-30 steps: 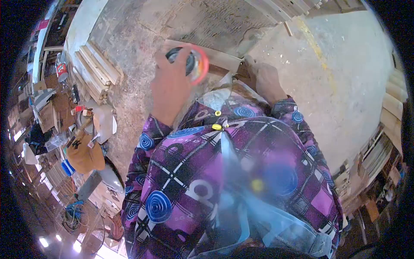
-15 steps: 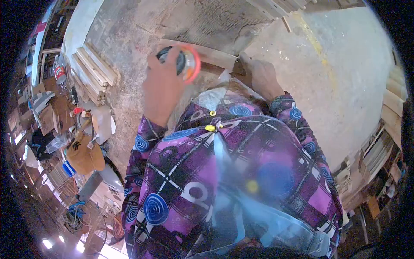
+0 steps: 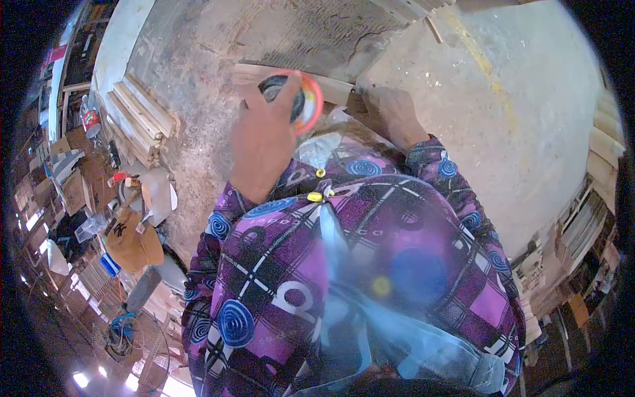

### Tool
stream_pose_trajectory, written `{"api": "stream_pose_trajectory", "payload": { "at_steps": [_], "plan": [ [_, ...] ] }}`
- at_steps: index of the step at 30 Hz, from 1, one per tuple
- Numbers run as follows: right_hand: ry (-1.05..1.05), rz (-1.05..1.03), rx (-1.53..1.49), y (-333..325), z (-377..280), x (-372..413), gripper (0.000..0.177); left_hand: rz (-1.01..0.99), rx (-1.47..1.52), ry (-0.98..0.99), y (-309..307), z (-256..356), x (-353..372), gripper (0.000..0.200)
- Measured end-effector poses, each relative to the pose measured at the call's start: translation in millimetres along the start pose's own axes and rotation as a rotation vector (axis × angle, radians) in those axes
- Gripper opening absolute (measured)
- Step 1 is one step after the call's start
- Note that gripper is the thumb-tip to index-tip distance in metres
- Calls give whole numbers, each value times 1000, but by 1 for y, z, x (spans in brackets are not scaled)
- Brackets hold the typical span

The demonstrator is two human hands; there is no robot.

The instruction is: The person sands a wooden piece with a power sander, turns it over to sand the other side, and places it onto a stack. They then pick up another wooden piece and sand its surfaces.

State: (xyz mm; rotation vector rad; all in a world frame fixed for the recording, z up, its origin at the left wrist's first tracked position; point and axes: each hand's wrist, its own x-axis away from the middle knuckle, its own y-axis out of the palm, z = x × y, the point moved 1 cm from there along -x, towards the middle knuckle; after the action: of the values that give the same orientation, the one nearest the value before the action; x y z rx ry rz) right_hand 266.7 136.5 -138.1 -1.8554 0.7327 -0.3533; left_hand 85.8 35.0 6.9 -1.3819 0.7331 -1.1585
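My left hand (image 3: 264, 135) is closed on a round ring-shaped thing (image 3: 309, 106), black on the inside with an orange-red outer rim. It looks like a roll of tape, though motion blurs it. Just beyond it runs a long narrow wooden board (image 3: 331, 86), close to my body. At that board's right end is my right hand (image 3: 395, 114), its fingers curled around a dark brown edge of the wood. Its fingertips are partly hidden. A clear plastic-like scrap (image 3: 319, 147) lies against my patterned shirt, below the board.
Stacked wooden strips (image 3: 139, 116) lie on the concrete floor at left. Nearby are a tan cap (image 3: 134, 241), a plastic bottle (image 3: 90, 119) and a wire fan guard (image 3: 142, 337). More planks (image 3: 410, 10) sit at the top, and others (image 3: 585, 221) along the right.
My left hand and the ring have shifted right, nearer the middle of the board. My right hand keeps its hold at the board's end, and the view has shifted slightly.
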Motion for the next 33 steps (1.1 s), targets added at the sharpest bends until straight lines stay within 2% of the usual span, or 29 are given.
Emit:
{"api": "stream_pose_trajectory", "payload": {
  "at_steps": [2,5,6,8,9,11,15,17,19,20,22,24,25,26,29,31,33],
  "plan": [
    [43,-131,-18,-9,-4,-4,21,-59,-20,-15,-1,5,0,60],
    [76,-194,19,-5,-3,-5,22,43,-3,83,3,5,-3,60],
    [78,-193,19,-5,-3,-5,22,44,14,60,1,2,-4,60],
    [128,-171,-16,-4,-3,-5,39,44,27,40,1,0,-6,59],
    [129,-170,-18,-3,-3,-4,39,36,17,34,1,0,-6,58],
    [24,-64,10,-3,-3,-2,26,30,8,26,1,1,-6,57],
    [6,-62,-29,-7,-2,-2,28,37,0,61,3,0,-6,54],
    [16,-50,-20,-8,-4,0,29,76,40,46,3,-16,-11,53],
    [44,-100,-16,-19,-11,-3,29,70,-28,-107,1,-43,-20,66],
    [73,-152,-13,-23,-14,-5,29,77,-28,-112,-1,-55,-25,66],
    [80,-155,25,-17,-14,-5,31,136,-63,-248,-7,-82,-32,58],
    [95,-152,64,-19,-16,-9,32,156,-78,-303,-13,-107,-27,59],
    [140,-240,52,-21,-18,-10,40,162,-94,-352,-14,-120,-23,61],
    [186,-329,41,-23,-20,-9,49,210,-100,-327,-10,-135,-15,65],
    [129,-213,-68,-24,-14,0,46,212,-43,-406,-3,-153,13,66],
    [138,-250,-171,-37,-9,-1,46,189,-9,-440,4,-159,27,70],
    [144,-292,-273,-50,-4,-4,45,292,-32,-329,17,-169,40,73]
  ]
}}
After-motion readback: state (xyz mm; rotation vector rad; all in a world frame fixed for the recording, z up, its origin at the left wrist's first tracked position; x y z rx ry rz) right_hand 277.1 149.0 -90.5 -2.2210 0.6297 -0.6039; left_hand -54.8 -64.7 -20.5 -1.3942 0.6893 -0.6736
